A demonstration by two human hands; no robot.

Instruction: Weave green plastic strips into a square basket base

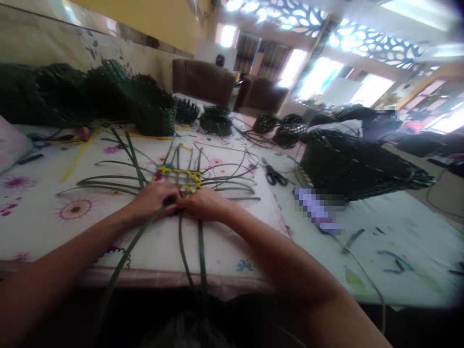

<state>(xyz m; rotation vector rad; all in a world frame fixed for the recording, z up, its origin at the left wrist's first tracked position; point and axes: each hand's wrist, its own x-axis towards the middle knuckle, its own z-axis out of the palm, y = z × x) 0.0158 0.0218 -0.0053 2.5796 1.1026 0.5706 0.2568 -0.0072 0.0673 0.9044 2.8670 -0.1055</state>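
A small woven piece of dark green and yellow strips lies flat on the flowered tablecloth. Long loose green strips fan out from it on all sides, some hanging over the table's front edge. At its near edge, my left hand is closed, with a green strip running from under its fingers down toward me. My right hand is pinched beside it, its fingertips meeting those of the left at the strips. Exactly what lies between the fingertips is partly hidden.
Dark green woven baskets stand along the back. Black-handled scissors lie to the right, near a phone-like purple object, blurred out. A large dark basket lies on its side beyond. Strip scraps and a cable lie at right.
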